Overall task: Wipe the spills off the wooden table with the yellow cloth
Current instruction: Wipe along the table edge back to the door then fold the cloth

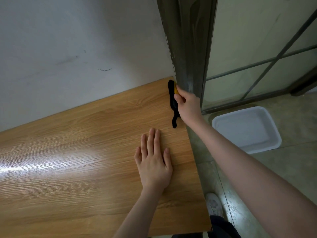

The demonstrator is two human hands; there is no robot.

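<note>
The wooden table (77,160) fills the lower left, with a bright glare streak across its left part. At its far right corner my right hand (187,104) is closed on a cloth (171,97) that shows black on the table side, with a yellow strip (176,90) beside my fingers. A black tail of the cloth hangs down to about (174,123). My left hand (153,160) lies flat on the table nearer me, palm down, fingers slightly apart, holding nothing. No spill is plainly visible on the wood.
A white wall (68,48) runs along the table's far edge. A dark door frame post (187,45) stands at the far right corner, with glass panels beyond. A white plastic tub (247,129) sits on the tiled floor right of the table. My shoe (213,204) shows below.
</note>
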